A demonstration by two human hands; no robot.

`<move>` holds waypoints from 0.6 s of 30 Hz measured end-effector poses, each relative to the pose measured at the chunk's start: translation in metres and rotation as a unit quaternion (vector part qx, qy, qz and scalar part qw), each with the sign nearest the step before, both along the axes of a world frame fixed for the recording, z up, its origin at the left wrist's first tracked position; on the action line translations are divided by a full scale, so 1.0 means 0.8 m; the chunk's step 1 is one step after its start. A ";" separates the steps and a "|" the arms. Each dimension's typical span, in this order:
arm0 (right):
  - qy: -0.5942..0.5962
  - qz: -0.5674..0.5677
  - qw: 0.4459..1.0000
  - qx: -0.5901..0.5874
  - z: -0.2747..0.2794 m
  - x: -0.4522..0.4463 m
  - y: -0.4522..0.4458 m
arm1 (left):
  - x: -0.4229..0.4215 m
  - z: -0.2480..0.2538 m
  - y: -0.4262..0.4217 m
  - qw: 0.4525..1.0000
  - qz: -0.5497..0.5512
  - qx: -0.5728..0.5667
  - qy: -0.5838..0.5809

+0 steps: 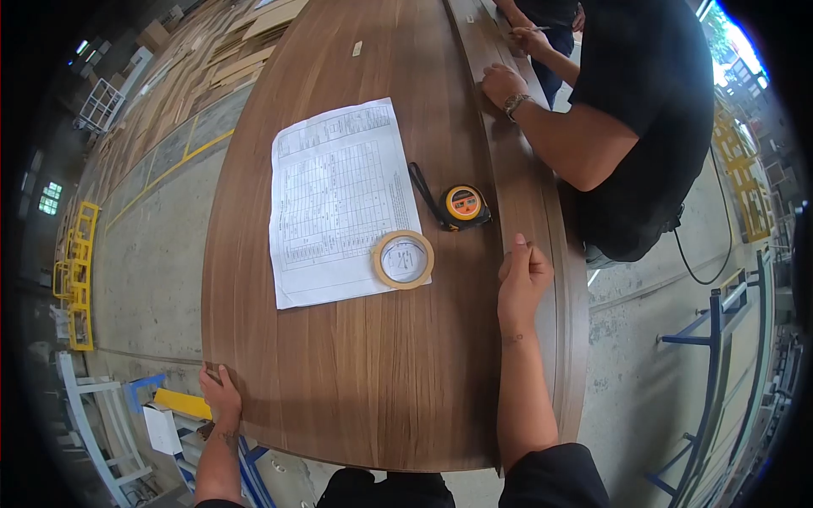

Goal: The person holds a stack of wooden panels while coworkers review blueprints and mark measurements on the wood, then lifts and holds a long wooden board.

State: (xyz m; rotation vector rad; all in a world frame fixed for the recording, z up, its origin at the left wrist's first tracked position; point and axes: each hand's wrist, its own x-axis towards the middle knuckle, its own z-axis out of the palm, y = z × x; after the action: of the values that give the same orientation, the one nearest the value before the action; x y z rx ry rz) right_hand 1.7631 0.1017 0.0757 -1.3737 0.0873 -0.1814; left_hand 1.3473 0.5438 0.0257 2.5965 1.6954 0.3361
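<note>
A large brown wood-grain panel [339, 364] lies flat before me. My left hand [222, 395] is closed on its left edge near the front corner, some fingers hidden below. Along the right side runs a narrow matching board [542, 212]. My right hand [525, 284] rests on this board, its fingers curled in and the thumb pointing forward; whatever they may hold is hidden. Between my hands, farther forward, lies a printed sheet [334, 195]. A roll of tan tape [378, 260] sits on its lower right corner, with a yellow-and-black tape measure [463, 203] beyond it.
A co-worker [652, 110] in black leans over the right side, one hand [506, 89] on the narrow board. Another person [550, 17] stands behind. Blue metal frames [716, 356] stand at right, a yellow rack [78, 271] at left. Stacked boards [195, 76] lie far left.
</note>
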 end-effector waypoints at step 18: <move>-0.043 0.003 0.998 -0.047 -0.006 0.005 0.007 | 0.007 -0.006 -0.003 1.000 0.004 -0.004 -0.021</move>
State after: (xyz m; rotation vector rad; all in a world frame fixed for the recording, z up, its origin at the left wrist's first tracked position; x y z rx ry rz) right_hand 1.7668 0.1077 0.0708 -1.4578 0.0029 -0.2409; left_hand 1.3529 0.5417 0.0209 2.5581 1.6908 0.3803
